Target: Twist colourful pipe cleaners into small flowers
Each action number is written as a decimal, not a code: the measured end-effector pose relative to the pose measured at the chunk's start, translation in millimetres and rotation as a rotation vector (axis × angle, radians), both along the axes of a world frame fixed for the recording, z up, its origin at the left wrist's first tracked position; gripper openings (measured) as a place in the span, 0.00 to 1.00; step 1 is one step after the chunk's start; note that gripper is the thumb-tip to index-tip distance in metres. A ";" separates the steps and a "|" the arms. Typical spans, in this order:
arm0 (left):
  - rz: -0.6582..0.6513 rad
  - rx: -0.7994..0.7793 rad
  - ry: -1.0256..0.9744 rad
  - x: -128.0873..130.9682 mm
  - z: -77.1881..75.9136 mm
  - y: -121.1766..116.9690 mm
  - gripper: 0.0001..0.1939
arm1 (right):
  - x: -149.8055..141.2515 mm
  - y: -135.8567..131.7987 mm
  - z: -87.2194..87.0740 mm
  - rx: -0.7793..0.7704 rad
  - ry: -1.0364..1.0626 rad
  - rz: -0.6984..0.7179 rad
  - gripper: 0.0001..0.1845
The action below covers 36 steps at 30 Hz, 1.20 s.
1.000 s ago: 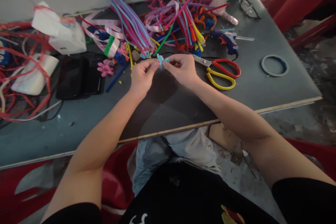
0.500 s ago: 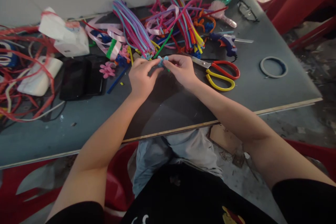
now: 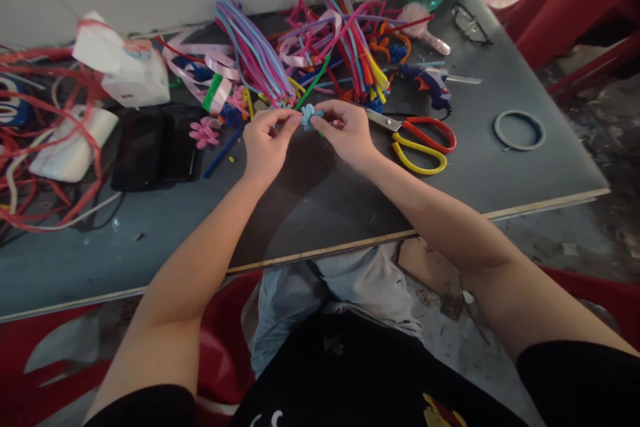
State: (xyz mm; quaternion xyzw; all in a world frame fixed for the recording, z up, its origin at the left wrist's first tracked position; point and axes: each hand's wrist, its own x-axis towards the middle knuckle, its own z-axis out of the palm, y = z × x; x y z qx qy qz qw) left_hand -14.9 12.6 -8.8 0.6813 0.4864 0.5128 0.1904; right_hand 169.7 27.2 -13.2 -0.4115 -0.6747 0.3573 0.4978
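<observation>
A small light-blue pipe-cleaner flower (image 3: 308, 117) is pinched between my two hands above the dark table. My left hand (image 3: 267, 140) grips its left side between thumb and forefinger. On the other side, my right hand (image 3: 347, 130) holds it the same way, the remaining fingers curled in. Behind my hands lie a bundle of purple, blue and pink pipe cleaners (image 3: 257, 50) and a green pipe cleaner (image 3: 315, 82). A pink pipe-cleaner flower (image 3: 205, 133) rests left of my left hand. Scissors (image 3: 423, 140) with red and yellow handles lie right of my right hand.
A glue gun (image 3: 427, 83), a tape roll (image 3: 520, 130) and glasses (image 3: 471, 23) lie to the right. On the left are dark phones (image 3: 143, 150), a tissue pack (image 3: 135, 73), a white power strip (image 3: 75, 143) and tangled red cords. The table's front edge (image 3: 325, 251) runs before my lap.
The light-blue flower has turned so more of its petals show between my fingers. My left thumb and forefinger have drawn closer together. The other things stay where they were.
</observation>
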 end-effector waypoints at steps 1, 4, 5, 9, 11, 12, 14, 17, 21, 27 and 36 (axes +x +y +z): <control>-0.007 -0.020 -0.013 -0.4 -0.8 1.3 0.21 | 0.5 0.0 0.0 0.014 -0.006 -0.005 0.24; -0.040 -0.092 -0.049 1.7 -1.7 2.0 0.25 | 1.2 0.6 -2.0 0.056 -0.030 -0.023 0.24; -0.058 -0.117 -0.067 3.1 -1.6 1.4 0.25 | 1.3 0.8 -3.0 0.066 -0.038 -0.030 0.24; -0.143 -0.205 -0.162 8.1 -1.9 -1.2 0.26 | 1.4 0.6 -5.9 0.069 -0.053 -0.045 0.20; -0.186 -0.233 -0.199 9.3 -2.0 -2.0 0.26 | 1.6 -0.1 -6.0 0.064 -0.051 -0.036 0.19; -0.203 -0.241 -0.210 9.7 -1.9 -2.3 0.27 | 1.8 -0.5 -5.8 0.062 -0.047 -0.027 0.19; -0.226 -0.247 -0.222 10.3 -1.7 -2.5 0.27 | 2.2 -0.9 -4.6 0.054 -0.035 -0.005 0.19; -0.231 -0.244 -0.249 11.7 -3.7 -1.1 0.27 | 2.3 -0.9 -1.8 0.032 -0.009 0.031 0.21; -0.218 -0.269 -0.328 12.7 -13.2 5.0 0.25 | -0.1 -0.8 0.5 -0.020 0.079 0.065 0.25; -0.163 -0.242 -0.322 7.6 -12.5 8.1 0.26 | 0.0 0.6 -0.1 -0.020 0.095 0.050 0.27; -0.081 -0.143 -0.067 1.6 1.3 3.4 0.22 | 5.2 -1.0 3.0 0.102 -0.090 0.010 0.22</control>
